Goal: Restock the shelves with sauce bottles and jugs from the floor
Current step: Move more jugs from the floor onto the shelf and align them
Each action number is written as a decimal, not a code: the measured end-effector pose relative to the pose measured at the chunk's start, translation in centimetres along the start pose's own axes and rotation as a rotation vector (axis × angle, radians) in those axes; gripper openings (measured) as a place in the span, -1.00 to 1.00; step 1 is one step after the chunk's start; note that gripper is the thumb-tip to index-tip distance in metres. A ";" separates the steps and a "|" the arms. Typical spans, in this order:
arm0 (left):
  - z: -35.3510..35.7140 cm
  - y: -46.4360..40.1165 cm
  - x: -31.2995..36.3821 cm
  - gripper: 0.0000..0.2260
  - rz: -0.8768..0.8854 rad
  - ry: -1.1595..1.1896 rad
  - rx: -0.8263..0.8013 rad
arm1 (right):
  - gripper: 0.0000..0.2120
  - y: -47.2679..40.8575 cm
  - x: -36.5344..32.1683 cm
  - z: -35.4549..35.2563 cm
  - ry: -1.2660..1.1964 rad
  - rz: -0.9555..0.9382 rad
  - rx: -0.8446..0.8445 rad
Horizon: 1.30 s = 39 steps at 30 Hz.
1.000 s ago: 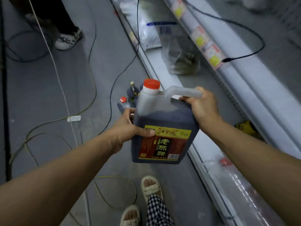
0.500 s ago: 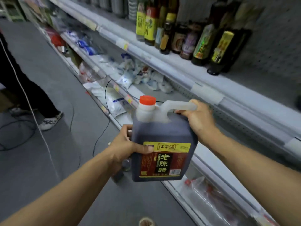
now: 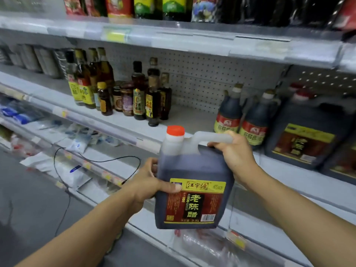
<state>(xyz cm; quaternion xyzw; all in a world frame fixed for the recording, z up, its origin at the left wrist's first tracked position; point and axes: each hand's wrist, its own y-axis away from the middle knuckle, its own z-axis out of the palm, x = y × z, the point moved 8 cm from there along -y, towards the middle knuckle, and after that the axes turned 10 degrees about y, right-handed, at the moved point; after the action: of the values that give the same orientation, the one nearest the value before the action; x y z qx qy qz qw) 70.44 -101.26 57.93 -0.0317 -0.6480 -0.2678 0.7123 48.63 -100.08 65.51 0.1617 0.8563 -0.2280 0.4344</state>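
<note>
Jug (image 3: 192,182) now higher, between hands

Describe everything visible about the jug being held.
The jug is squarish translucent plastic filled with dark liquid, upright, with an orange-red cap, a pale hollow top handle and a yellow-and-red label. The right hand grips the handle; the left hand holds its side, thumb across the label. It is held in the air before the shelf.

A square dark jug (image 3: 194,182) with an orange-red cap and a translucent neck and handle is held upright in the air in front of the middle shelf (image 3: 194,120); a yellow, red and black label is shown on its front face; it is nearly filled with dark liquid; a bare stretch of that shelf is seen just behind it.
</note>
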 end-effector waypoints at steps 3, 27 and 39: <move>5.2 -0.9 1.0 -0.27 0.009 -0.043 -0.080 | -0.88 -0.5 1.6 -5.4 0.028 0.009 0.071; 41.2 -10.1 1.2 -0.31 0.072 -0.132 -0.409 | -0.79 -3.7 17.4 -37.9 0.096 0.176 0.479; 44.8 -12.0 0.0 -0.46 0.061 -0.136 -0.442 | -0.74 -4.1 19.9 -39.7 0.303 0.291 0.384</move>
<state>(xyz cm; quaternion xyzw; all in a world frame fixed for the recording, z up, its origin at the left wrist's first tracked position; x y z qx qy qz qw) 24.76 -93.87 61.40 -0.2246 -0.6188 -0.3787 0.6505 8.70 -80.93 70.83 0.3945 0.8203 -0.2943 0.2913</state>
